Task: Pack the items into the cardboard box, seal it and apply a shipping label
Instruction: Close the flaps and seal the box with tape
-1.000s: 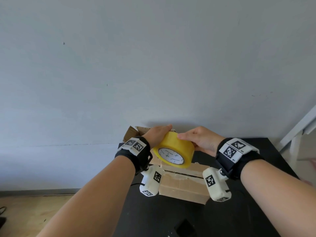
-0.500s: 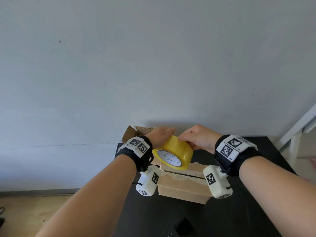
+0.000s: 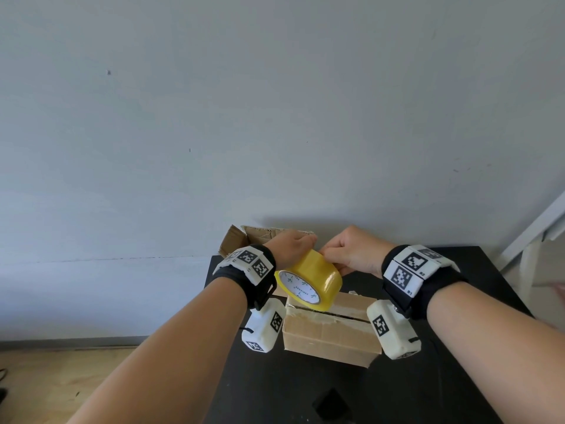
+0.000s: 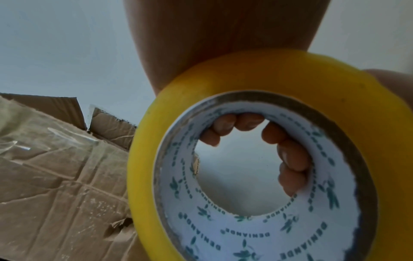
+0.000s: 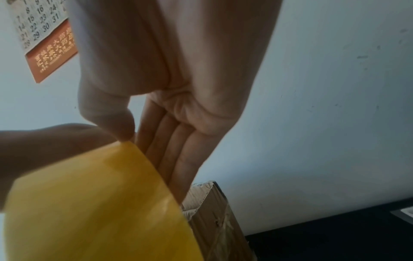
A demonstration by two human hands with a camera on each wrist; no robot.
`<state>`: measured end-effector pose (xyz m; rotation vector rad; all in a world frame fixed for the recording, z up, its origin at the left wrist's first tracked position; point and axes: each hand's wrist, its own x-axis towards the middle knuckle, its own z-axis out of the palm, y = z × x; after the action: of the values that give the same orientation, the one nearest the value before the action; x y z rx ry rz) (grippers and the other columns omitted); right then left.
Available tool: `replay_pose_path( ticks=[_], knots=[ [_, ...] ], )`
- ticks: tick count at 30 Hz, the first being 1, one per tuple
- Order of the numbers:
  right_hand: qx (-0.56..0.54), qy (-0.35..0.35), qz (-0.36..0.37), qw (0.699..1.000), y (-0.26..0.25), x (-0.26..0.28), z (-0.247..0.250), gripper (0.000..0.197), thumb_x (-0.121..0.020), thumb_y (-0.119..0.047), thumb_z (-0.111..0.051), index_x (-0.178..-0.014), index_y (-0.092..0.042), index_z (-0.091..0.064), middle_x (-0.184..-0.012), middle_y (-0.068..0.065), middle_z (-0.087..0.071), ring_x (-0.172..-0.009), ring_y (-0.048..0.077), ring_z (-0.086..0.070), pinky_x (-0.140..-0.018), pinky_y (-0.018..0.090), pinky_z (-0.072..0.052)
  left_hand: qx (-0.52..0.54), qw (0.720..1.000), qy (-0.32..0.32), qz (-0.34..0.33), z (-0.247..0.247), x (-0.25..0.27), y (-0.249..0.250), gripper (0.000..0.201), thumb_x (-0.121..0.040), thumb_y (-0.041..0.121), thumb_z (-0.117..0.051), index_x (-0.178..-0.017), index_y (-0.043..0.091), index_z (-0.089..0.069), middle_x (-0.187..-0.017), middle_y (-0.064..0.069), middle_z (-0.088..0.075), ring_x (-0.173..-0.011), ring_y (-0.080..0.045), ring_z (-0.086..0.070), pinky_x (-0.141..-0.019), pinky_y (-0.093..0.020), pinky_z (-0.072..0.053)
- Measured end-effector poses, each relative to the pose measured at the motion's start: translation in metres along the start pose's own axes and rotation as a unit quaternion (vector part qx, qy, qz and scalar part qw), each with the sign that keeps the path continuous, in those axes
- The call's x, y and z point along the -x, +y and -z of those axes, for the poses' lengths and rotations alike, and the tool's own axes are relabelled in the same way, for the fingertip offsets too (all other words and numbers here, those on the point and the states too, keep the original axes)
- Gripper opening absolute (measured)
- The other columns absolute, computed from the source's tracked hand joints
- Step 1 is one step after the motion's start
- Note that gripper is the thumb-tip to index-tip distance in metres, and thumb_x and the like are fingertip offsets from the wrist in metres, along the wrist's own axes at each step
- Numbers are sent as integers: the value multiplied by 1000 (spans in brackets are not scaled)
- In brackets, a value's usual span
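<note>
Fingers (image 4: 290, 159) of the left hand (image 3: 290, 249) curl through the tape roll (image 3: 308, 278); right hand (image 3: 351, 255) fingers lie straight, thumb picking its edge, best peeled slowly above the cardboard box (image 3: 330, 338).

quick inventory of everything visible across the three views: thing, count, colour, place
tape roll: 1, yellow with white printed core, held above the box
cardboard box: 1, brown, flaps closed with a slit along the seam, on the table
second cardboard box: 1, brown, open flaps, far side behind the hands
table: 1, black, against the wall
calendar: 1, white and orange, on the wall, right wrist view only
left hand: grips the roll, fingers through the core
right hand: thumb picks at the roll's outer edge, other fingers straight beside the roll
</note>
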<state>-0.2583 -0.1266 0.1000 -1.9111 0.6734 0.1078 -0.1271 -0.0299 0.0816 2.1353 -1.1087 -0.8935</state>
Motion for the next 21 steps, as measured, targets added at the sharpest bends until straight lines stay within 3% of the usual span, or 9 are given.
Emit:
replay_pose_path(
  ticks=[4, 7, 10, 14, 17, 21],
  knots=[
    [-6, -19, -4, 1000, 1, 0, -1, 26, -90, -4, -52, -105, 13, -66, -104, 29, -67, -81, 22, -68, -67, 22, -59, 6, 1000, -8, 4, 2, -1, -3, 36, -100, 32, -38, -84, 8, -60, -80, -7, -54, -77, -19, -50, -79, -39, -46],
    [-18, -42, -5, 999, 0, 2, 0, 22, -91, -4, -55, -105, 0, -71, -99, 18, -72, -84, 20, -70, -70, 23, -58, 9, 1000, -13, 5, 3, -1, -4, 34, -100, 29, -39, -72, 14, -51, -69, -2, -48, -68, -17, -46, -74, -33, -39],
    [-15, -42, -3, 999, -2, 2, -1, 21, -90, -5, -56, -103, -3, -73, -97, 16, -73, -87, 22, -71, -74, 27, -59, 12, 1000, -16, 2, 4, 0, -4, 40, -101, 28, -38, -64, 18, -47, -64, 1, -45, -61, -13, -43, -73, -30, -37],
    [11, -35, 8, 999, -3, 1, -3, 21, -89, -5, -56, -100, -4, -74, -94, 15, -74, -86, 24, -72, -76, 30, -60, 0, 1000, -21, -6, 4, 3, -3, 44, -103, 25, -36, -60, 17, -43, -60, 1, -42, -56, -11, -39, -61, -28, -34],
    [39, -33, 20, 999, -3, -1, -4, 20, -88, -6, -56, -95, -9, -75, -93, 13, -74, -86, 24, -72, -79, 34, -60, -4, 1000, -26, -7, 5, 4, -4, 41, -103, 25, -36, -65, 14, -47, -63, 0, -46, -60, -13, -42, -69, -31, -37],
    [49, -31, 32, 998, -3, -3, -6, 20, -87, -6, -57, -90, -13, -76, -89, 10, -75, -84, 22, -73, -80, 36, -60, 4, 999, -36, 3, 6, 5, -3, 34, -102, 28, -35, -86, 8, -58, -79, -9, -54, -74, -20, -50, -80, -40, -45]
  ],
)
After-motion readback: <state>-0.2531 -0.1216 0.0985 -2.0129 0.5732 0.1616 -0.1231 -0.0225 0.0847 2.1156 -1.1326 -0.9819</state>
